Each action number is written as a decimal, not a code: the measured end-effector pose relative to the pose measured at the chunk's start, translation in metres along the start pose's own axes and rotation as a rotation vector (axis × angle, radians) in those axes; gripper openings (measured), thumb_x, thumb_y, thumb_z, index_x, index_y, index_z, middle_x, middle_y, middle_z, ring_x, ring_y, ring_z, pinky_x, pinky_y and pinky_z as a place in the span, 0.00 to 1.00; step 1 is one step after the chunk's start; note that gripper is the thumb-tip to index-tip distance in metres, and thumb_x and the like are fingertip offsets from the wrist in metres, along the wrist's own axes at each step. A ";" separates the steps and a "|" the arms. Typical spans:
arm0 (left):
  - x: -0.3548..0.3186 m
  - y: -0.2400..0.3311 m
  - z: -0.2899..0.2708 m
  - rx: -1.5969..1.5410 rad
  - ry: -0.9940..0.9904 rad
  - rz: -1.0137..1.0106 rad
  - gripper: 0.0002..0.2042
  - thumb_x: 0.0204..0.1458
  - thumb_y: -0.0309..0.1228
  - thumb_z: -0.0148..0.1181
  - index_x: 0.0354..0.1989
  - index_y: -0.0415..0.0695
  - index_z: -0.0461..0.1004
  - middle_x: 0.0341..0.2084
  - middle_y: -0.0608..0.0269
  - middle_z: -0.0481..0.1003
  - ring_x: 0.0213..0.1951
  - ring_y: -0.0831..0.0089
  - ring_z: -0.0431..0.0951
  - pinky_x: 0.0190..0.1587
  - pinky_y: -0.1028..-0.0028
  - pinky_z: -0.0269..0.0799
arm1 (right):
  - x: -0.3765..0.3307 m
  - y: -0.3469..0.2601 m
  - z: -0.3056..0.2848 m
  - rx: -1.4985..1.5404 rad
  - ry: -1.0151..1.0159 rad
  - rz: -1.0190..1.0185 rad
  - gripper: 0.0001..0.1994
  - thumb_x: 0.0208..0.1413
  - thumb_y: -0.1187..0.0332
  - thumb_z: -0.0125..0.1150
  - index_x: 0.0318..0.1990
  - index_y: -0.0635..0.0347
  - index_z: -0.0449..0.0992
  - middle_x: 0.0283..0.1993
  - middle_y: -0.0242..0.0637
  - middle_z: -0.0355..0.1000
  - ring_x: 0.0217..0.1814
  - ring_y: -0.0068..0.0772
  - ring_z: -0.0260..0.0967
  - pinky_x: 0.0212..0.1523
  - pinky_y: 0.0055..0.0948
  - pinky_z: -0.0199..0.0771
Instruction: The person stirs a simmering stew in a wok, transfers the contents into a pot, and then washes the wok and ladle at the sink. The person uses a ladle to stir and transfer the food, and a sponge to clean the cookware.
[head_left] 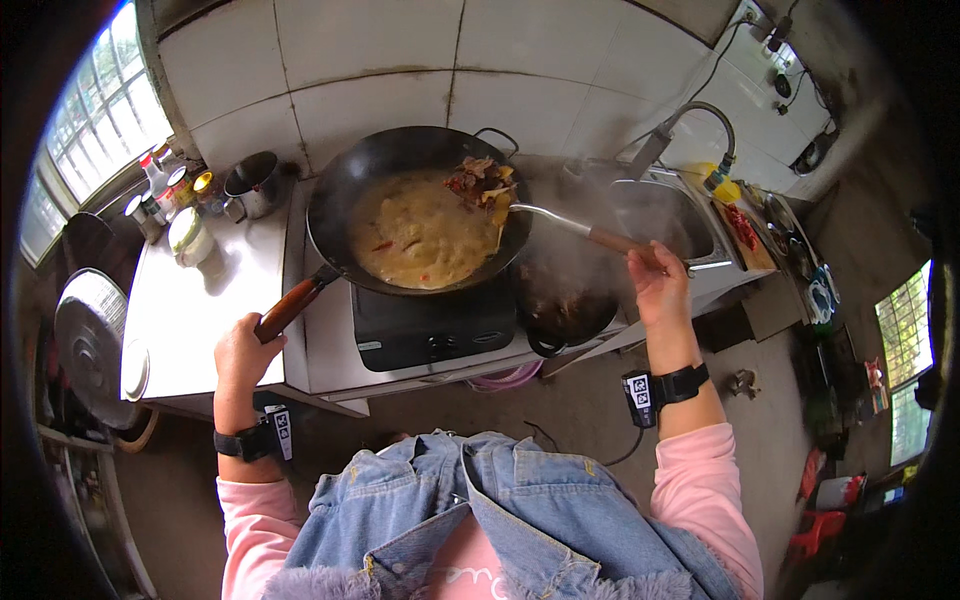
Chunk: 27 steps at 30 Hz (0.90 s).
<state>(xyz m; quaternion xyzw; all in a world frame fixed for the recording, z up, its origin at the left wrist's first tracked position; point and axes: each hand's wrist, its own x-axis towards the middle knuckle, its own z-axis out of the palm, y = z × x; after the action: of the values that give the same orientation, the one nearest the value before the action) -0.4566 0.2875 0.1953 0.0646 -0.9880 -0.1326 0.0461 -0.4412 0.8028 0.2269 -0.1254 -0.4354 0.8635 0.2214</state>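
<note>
A black wok point(345, 185) holds yellow broth with pieces of meat and vegetable heaped at its far right side. It is tilted over a black stove point(430, 325). My left hand point(243, 352) grips the wok's brown wooden handle point(290, 305) at the near left. My right hand point(655, 280) holds the wooden end of a metal spatula point(560, 222), whose blade sits in the wok by the heaped food.
A second dark wok point(565, 305) steams on the right of the stove. Jars, bottles and a metal pot point(255, 182) stand on the white counter at left. A sink point(665, 210) with a tap lies to the right, beside a cutting board point(745, 235).
</note>
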 end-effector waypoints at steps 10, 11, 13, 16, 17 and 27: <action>0.000 0.004 -0.001 0.012 -0.020 -0.011 0.16 0.37 0.39 0.64 0.31 0.43 0.72 0.23 0.56 0.74 0.28 0.59 0.75 0.33 0.66 0.69 | -0.024 -0.045 -0.066 -0.023 0.162 -0.155 0.12 0.50 0.71 0.52 0.41 0.69 0.67 0.37 0.46 0.70 0.37 0.39 0.71 0.38 0.29 0.76; 0.001 0.003 0.000 0.036 -0.022 -0.026 0.16 0.38 0.39 0.64 0.32 0.43 0.72 0.23 0.56 0.74 0.28 0.59 0.75 0.33 0.66 0.69 | -0.027 -0.046 -0.073 -0.025 0.149 -0.160 0.12 0.51 0.71 0.52 0.41 0.69 0.67 0.37 0.46 0.69 0.37 0.39 0.71 0.39 0.29 0.76; 0.001 0.002 0.001 0.005 -0.031 -0.023 0.16 0.37 0.38 0.65 0.32 0.43 0.71 0.23 0.56 0.74 0.28 0.60 0.75 0.33 0.67 0.69 | -0.034 -0.047 -0.089 -0.052 0.202 -0.174 0.11 0.51 0.72 0.51 0.41 0.69 0.67 0.37 0.46 0.69 0.38 0.39 0.71 0.40 0.29 0.76; 0.001 0.000 0.005 0.010 0.012 -0.015 0.16 0.37 0.37 0.66 0.31 0.42 0.71 0.22 0.56 0.74 0.26 0.61 0.75 0.32 0.68 0.69 | -0.043 -0.035 -0.110 -0.105 0.236 -0.188 0.10 0.51 0.72 0.50 0.40 0.67 0.67 0.37 0.45 0.69 0.38 0.39 0.70 0.39 0.31 0.75; 0.001 0.001 0.004 -0.011 0.006 -0.003 0.15 0.37 0.37 0.66 0.31 0.42 0.71 0.22 0.56 0.74 0.26 0.61 0.75 0.32 0.68 0.69 | -0.046 -0.031 -0.116 -0.128 0.263 -0.189 0.10 0.51 0.72 0.50 0.40 0.67 0.67 0.37 0.45 0.69 0.38 0.39 0.70 0.39 0.31 0.76; 0.001 0.004 0.002 -0.007 -0.019 -0.014 0.14 0.37 0.37 0.65 0.29 0.41 0.71 0.20 0.54 0.73 0.25 0.59 0.75 0.30 0.66 0.69 | -0.067 -0.011 -0.135 -0.378 0.226 -0.241 0.10 0.50 0.77 0.53 0.40 0.65 0.67 0.38 0.45 0.70 0.36 0.37 0.73 0.38 0.29 0.76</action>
<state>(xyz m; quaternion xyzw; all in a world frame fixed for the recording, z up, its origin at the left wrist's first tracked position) -0.4583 0.2920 0.1945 0.0701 -0.9875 -0.1368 0.0362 -0.3244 0.8696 0.1581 -0.2074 -0.5734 0.7147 0.3427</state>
